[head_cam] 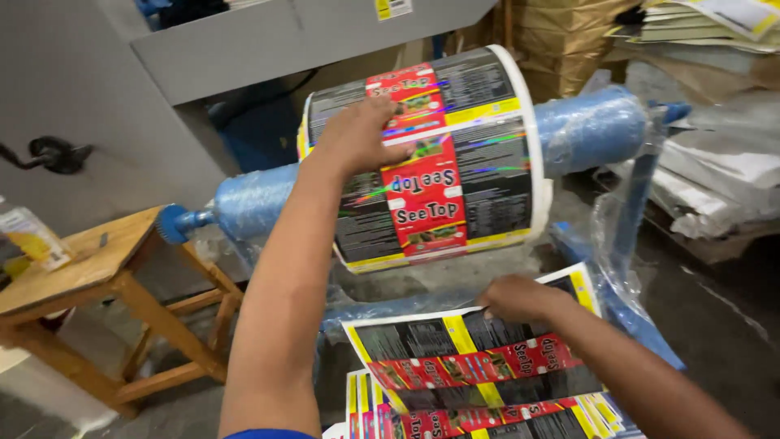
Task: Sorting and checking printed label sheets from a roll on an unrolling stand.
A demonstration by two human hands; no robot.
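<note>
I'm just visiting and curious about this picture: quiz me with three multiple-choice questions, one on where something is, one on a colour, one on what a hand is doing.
1. Where does the wooden stool stand?
A. left of the roll
B. right of the roll
C. on top of the roll

2. What colour is the wrapped shaft that carries the printed film roll?
A. green
B. blue
C. orange

3. What is the left hand doing?
A. hanging free in the air
B. gripping the stool
C. resting flat on the roll

Answers:
1. A, since the stool sits at the picture's left edge, by the shaft's left end.
2. B, since blue wrap shows on both sides of the roll.
3. C, since its palm and fingers lie on the roll's printed face, while the right hand presses on the printed sheets below.
</note>
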